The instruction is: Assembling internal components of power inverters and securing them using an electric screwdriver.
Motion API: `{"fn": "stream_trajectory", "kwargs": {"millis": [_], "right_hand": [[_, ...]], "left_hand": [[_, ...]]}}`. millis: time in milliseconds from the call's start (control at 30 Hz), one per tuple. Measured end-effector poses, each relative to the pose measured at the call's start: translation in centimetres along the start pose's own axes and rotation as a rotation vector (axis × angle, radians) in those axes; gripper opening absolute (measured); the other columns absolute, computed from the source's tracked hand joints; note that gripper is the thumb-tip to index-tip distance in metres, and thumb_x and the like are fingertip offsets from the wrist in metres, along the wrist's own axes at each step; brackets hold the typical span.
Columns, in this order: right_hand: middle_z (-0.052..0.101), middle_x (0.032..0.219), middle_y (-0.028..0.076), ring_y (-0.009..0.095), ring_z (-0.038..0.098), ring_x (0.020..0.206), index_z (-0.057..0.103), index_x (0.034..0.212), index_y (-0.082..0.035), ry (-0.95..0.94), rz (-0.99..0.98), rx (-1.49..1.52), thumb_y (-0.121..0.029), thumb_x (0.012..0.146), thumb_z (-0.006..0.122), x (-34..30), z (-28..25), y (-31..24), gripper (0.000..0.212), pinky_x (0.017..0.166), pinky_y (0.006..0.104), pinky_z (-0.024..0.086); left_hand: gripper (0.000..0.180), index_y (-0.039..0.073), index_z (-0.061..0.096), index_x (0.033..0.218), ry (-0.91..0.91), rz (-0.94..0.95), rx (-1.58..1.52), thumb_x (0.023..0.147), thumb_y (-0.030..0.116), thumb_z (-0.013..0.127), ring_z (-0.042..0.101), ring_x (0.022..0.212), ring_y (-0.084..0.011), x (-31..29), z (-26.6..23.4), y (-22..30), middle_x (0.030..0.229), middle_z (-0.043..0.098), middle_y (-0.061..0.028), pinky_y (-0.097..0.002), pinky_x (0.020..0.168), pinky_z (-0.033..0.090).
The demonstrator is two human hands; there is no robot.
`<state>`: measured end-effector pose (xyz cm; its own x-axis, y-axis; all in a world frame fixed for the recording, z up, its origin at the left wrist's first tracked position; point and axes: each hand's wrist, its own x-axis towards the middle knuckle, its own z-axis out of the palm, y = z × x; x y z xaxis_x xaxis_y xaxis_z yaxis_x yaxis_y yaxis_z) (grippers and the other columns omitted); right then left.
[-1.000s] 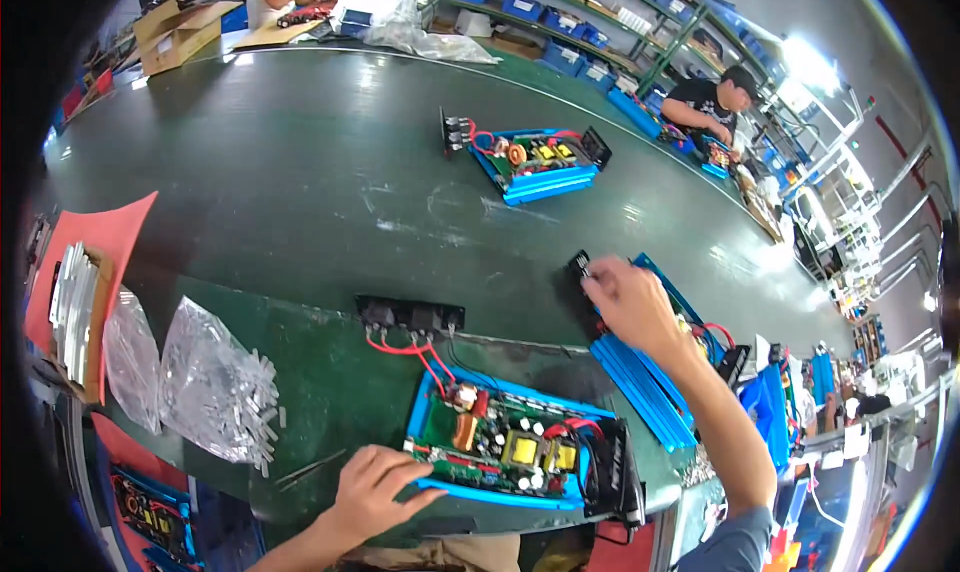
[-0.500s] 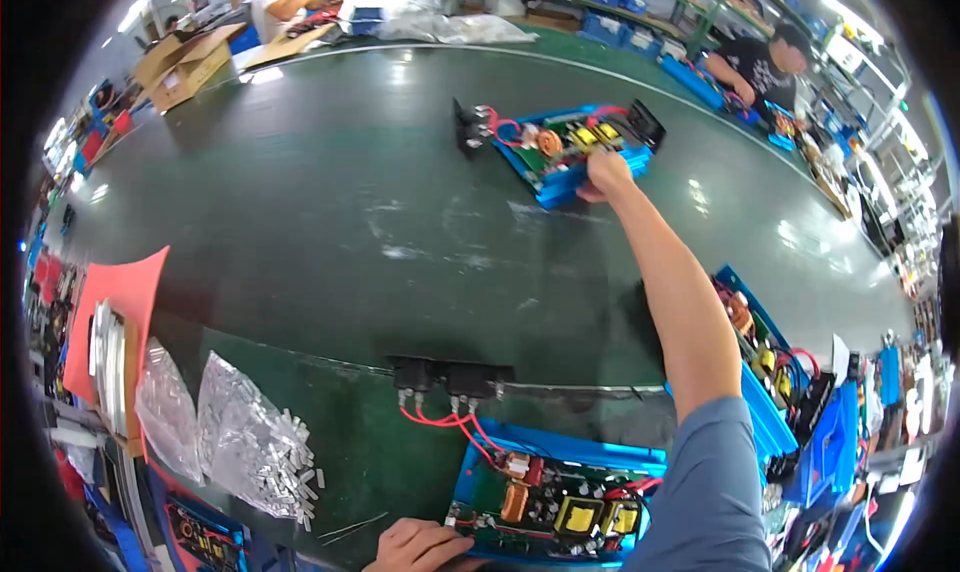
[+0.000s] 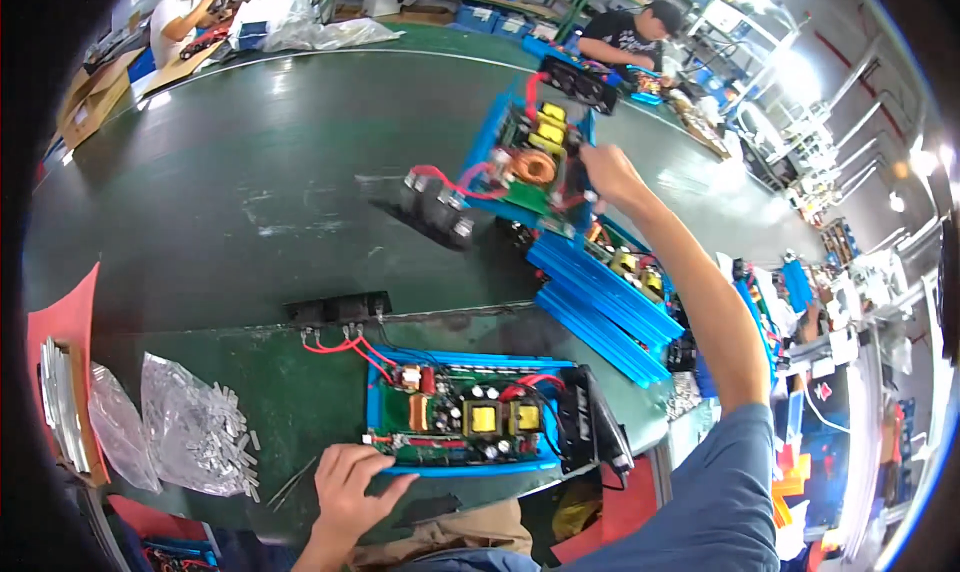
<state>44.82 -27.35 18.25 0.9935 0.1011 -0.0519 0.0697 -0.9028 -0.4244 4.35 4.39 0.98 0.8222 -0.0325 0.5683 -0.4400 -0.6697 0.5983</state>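
Note:
My right hand (image 3: 614, 176) is closed on the side of an open blue-cased circuit board unit (image 3: 535, 167), held tilted above the bench. Copper and yellow coils show on it, and a black end panel (image 3: 430, 212) dangles from its red wires. A similar circuit board unit (image 3: 470, 417) lies flat in its blue case in front of me, with a black end panel (image 3: 338, 309) wired at its upper left. By this unit's lower left corner is my left hand (image 3: 350, 482), thumb and fingers apart, holding nothing. Whether its fingertips touch the case I cannot tell.
More blue-cased units (image 3: 605, 297) are stacked right of centre, close below the raised one. Clear plastic bags (image 3: 185, 422) with small metal pieces lie at the left, beside red sheet material (image 3: 62, 322). Two people work across the dark green bench (image 3: 200, 192).
My right hand has brought the far unit nearer, raised and turned, its end panel swinging below. My left hand's thumb has spread from its fingers. The view has shifted rightward.

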Motion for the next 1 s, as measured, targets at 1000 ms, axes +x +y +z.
{"fn": "stream_trajectory", "kwargs": {"millis": [1000], "right_hand": [[0.062, 0.082, 0.006, 0.011, 0.055, 0.053, 0.064, 0.129, -0.003, 0.336, 0.004, 0.228, -0.034, 0.104, 0.054, -21.6, -4.4, 18.3, 0.042, 0.048, 0.0255, 0.042]], "left_hand": [[0.032, 0.004, 0.067, 0.086, 0.027, -0.062, 0.017, 0.066, 0.006, 0.091, 0.059, 0.082, -0.0276, -0.9, 0.7, 2.8, 0.085, 0.064, -0.0088, -0.0379, 0.075, 0.048]]}}
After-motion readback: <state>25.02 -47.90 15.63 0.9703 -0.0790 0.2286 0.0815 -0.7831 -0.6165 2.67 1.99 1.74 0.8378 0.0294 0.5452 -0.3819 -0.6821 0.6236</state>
